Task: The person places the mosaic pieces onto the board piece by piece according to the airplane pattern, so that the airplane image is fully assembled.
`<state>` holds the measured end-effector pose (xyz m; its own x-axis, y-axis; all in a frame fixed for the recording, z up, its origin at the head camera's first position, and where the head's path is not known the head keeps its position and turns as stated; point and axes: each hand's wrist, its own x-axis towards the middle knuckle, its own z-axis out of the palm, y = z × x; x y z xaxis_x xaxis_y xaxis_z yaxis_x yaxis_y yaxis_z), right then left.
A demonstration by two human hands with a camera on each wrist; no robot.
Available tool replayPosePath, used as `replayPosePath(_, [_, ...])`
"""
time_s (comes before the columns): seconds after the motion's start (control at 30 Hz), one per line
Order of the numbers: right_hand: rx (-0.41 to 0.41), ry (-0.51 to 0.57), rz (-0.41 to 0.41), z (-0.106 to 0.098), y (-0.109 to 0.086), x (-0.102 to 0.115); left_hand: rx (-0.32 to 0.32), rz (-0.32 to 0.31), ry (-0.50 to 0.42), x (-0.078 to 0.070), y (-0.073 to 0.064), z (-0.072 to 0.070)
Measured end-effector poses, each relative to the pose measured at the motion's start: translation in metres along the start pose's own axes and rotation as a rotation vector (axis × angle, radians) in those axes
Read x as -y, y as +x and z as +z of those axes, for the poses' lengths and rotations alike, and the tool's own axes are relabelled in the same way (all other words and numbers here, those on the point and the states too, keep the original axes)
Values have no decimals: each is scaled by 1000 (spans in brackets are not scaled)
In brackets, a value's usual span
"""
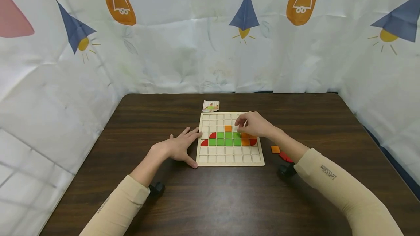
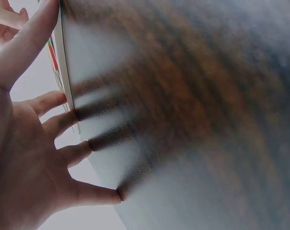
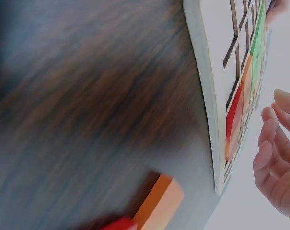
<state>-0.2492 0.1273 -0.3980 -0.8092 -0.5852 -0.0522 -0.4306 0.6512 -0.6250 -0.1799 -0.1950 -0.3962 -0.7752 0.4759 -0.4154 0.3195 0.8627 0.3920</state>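
Observation:
A pale wooden grid board (image 1: 225,160) lies on the table with green, orange and red tiles in its middle rows. Spread flat at its left side, my left hand (image 1: 178,146) has its thumb and fingertips at the board's edge. My right hand (image 1: 255,124) hovers over the board's upper right, beside a single orange square tile (image 1: 228,128). Its fingers (image 3: 267,158) are loosely bent, and no tile shows between thumb and fingers. Below that hand sit green tiles (image 1: 228,142) and a red quarter-round tile (image 1: 253,142); part of the board is hidden by it.
Behind the board lies a small printed card (image 1: 211,106) with a coloured grid picture. Loose on the table to the right are an orange tile (image 1: 275,149) and red pieces (image 1: 285,156), partly under my right forearm. A patterned white curtain (image 1: 197,57) hangs behind the dark wooden table (image 1: 210,199).

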Motion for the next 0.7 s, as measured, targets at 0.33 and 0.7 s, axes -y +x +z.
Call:
replayPosePath(0.33, [-5,21,20,-14,-30,-8,1,-3,12,0,2,1])
replayPosePath(0.7, [11,49,75,-28,-68,-26,1,-3,5,-1,1,0])
